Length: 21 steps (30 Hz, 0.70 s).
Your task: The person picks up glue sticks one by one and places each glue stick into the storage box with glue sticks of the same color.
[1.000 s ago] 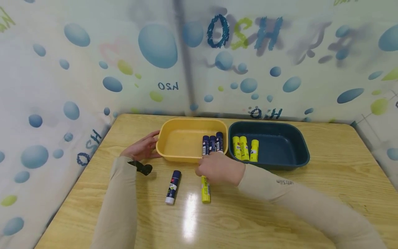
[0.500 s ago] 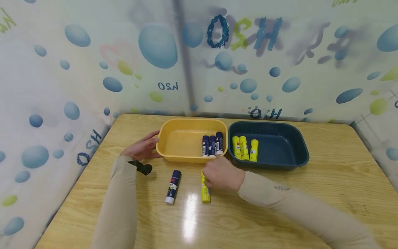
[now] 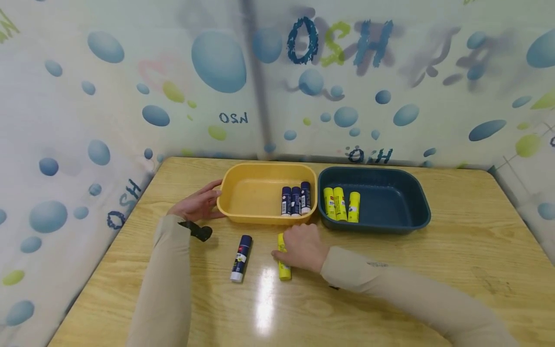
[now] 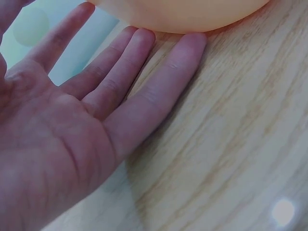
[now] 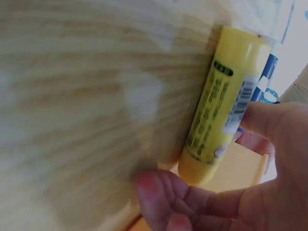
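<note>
A yellow glue stick [image 3: 284, 273] lies on the table in front of the yellow bin [image 3: 251, 220]. Over it is my right hand [image 3: 305, 248], its thumb on the left side of the stick. In the right wrist view the thumb [image 5: 262, 118] is right at the barcode side, while the bent fingers [image 5: 166, 192] spread past the stick's lower end, leaving a gap. My left hand [image 3: 197, 205] rests with extended fingertips against the bin's left wall, as the left wrist view also shows. A dark blue glue stick [image 3: 241, 259] with a white end lies left of the yellow one.
Several dark blue glue sticks [image 3: 296, 201] stand at the right end of the yellow bin. Beside it, a dark teal bin [image 3: 381, 226] holds several yellow glue sticks [image 3: 340, 205] at its left end. A patterned wall sheet [image 3: 277, 96] rises behind the table.
My right hand has moved back from the yellow bin's front edge and down over the yellow glue stick, its thumb now spread to the left. The left hand stays at the bin.
</note>
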Each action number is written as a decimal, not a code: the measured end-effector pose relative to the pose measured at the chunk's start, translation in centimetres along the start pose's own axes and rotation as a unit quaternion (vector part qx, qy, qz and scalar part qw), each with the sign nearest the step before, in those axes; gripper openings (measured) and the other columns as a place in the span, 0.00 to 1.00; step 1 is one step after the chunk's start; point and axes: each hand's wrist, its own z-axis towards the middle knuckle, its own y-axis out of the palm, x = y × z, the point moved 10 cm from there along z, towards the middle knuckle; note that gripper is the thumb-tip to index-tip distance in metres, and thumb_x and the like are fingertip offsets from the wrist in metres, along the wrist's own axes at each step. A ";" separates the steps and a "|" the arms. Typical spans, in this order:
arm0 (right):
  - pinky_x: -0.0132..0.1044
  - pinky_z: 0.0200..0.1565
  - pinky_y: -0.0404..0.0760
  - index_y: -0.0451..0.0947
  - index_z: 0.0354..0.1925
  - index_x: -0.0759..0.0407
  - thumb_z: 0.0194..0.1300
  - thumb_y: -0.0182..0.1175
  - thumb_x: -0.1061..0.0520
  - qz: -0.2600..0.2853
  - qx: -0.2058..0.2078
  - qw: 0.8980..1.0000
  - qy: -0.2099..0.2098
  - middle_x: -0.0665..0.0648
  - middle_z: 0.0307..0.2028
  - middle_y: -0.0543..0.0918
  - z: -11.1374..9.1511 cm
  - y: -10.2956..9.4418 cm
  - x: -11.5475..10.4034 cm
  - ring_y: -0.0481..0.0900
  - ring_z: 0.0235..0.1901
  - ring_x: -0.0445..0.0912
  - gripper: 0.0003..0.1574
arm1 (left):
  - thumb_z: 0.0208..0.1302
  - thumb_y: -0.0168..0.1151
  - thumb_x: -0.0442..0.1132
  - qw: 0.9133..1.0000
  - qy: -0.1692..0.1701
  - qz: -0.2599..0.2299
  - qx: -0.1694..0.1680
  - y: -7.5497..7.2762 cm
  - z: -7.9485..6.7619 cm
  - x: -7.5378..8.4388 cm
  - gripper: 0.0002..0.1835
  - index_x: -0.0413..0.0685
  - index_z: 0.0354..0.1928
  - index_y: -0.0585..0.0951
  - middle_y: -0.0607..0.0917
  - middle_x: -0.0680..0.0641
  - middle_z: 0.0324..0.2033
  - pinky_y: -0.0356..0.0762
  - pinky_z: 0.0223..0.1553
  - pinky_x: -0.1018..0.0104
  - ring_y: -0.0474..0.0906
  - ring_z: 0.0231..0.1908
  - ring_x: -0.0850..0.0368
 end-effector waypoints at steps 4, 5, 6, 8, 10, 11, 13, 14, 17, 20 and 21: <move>0.31 0.17 0.64 0.72 0.19 0.54 0.62 0.59 0.33 0.038 -0.024 0.999 0.008 0.50 0.14 0.72 0.3 0.6 0.0 0.69 0.14 0.42 0.30 | 0.75 0.49 0.42 1.000 0.002 0.001 -0.003 0.0 0.0 0.0 0.33 0.59 0.76 0.49 0.61 0.45 0.68 0.72 0.56 0.44 0.73 0.54 0.56; 0.31 0.17 0.66 0.74 0.22 0.55 0.62 0.60 0.35 0.049 -0.028 0.998 0.008 0.50 0.15 0.72 0.4 0.7 0.0 0.70 0.14 0.42 0.28 | 0.76 0.49 0.42 1.000 0.002 0.001 -0.002 0.1 0.0 0.0 0.32 0.59 0.76 0.49 0.61 0.45 0.68 0.72 0.56 0.44 0.73 0.54 0.56; 0.31 0.17 0.68 0.76 0.27 0.57 0.61 0.61 0.36 0.059 -0.033 0.998 0.008 0.51 0.17 0.73 0.5 0.8 0.0 0.70 0.15 0.43 0.26 | 0.76 0.48 0.42 1.000 0.002 0.000 -0.001 0.1 0.0 0.0 0.32 0.59 0.76 0.49 0.62 0.45 0.67 0.72 0.56 0.44 0.73 0.54 0.56; 0.32 0.19 0.71 0.77 0.37 0.59 0.60 0.63 0.38 0.074 -0.040 0.996 0.008 0.52 0.20 0.74 0.5 1.0 0.1 0.72 0.17 0.44 0.25 | 0.76 0.47 0.42 1.000 0.000 -0.005 0.002 0.1 -0.1 0.0 0.31 0.59 0.75 0.49 0.62 0.45 0.67 0.72 0.56 0.44 0.73 0.54 0.56; 0.34 0.20 0.73 0.75 0.46 0.61 0.59 0.65 0.40 0.087 -0.042 0.995 0.006 0.52 0.23 0.74 0.5 1.0 0.2 0.73 0.18 0.45 0.28 | 0.76 0.48 0.41 1.000 -0.002 -0.012 0.006 0.1 -0.1 0.0 0.31 0.60 0.75 0.51 0.62 0.45 0.67 0.71 0.56 0.44 0.73 0.54 0.55; 0.34 0.21 0.73 0.74 0.49 0.60 0.59 0.65 0.41 0.095 -0.044 0.995 0.005 0.52 0.23 0.74 0.4 1.1 0.3 0.73 0.19 0.45 0.30 | 0.76 0.48 0.41 1.000 -0.004 -0.015 0.010 0.0 -0.1 0.0 0.30 0.61 0.75 0.52 0.62 0.44 0.67 0.71 0.57 0.43 0.72 0.54 0.55; 0.34 0.21 0.74 0.73 0.53 0.59 0.59 0.65 0.42 0.105 -0.048 0.993 0.002 0.52 0.24 0.74 0.3 1.0 0.5 0.73 0.19 0.45 0.31 | 0.75 0.49 0.42 1.000 -0.007 -0.021 0.015 0.0 -0.1 0.0 0.30 0.62 0.74 0.53 0.62 0.44 0.68 0.70 0.57 0.43 0.72 0.55 0.54; 0.35 0.21 0.74 0.73 0.55 0.58 0.60 0.65 0.42 0.108 -0.049 0.993 -0.001 0.52 0.25 0.74 0.2 1.0 0.6 0.74 0.19 0.45 0.31 | 0.75 0.50 0.42 1.000 -0.009 -0.023 0.018 0.0 -0.1 -0.1 0.30 0.62 0.74 0.54 0.62 0.44 0.68 0.70 0.57 0.43 0.72 0.55 0.53; 0.35 0.24 0.72 0.71 0.59 0.56 0.61 0.64 0.43 0.111 -0.062 0.992 -0.007 0.51 0.25 0.75 -0.1 1.0 0.9 0.73 0.20 0.45 0.32 | 0.74 0.52 0.42 0.999 -0.012 -0.026 0.025 -0.1 0.0 -0.1 0.31 0.62 0.74 0.55 0.61 0.43 0.69 0.69 0.57 0.42 0.72 0.55 0.53; 0.36 0.25 0.69 0.71 0.61 0.55 0.62 0.63 0.43 0.107 -0.071 0.992 -0.017 0.51 0.25 0.75 -0.5 0.8 1.1 0.73 0.20 0.45 0.33 | 0.74 0.52 0.42 0.999 -0.013 -0.026 0.027 -0.2 -0.1 -0.1 0.31 0.61 0.74 0.54 0.61 0.43 0.69 0.69 0.57 0.42 0.73 0.55 0.53; 0.36 0.25 0.69 0.71 0.60 0.55 0.61 0.63 0.44 0.106 -0.073 0.991 -0.019 0.51 0.24 0.75 -0.7 0.7 1.2 0.73 0.21 0.45 0.32 | 0.74 0.53 0.42 0.999 -0.014 -0.026 0.028 -0.2 -0.1 -0.1 0.31 0.61 0.74 0.54 0.62 0.43 0.69 0.69 0.57 0.42 0.73 0.54 0.53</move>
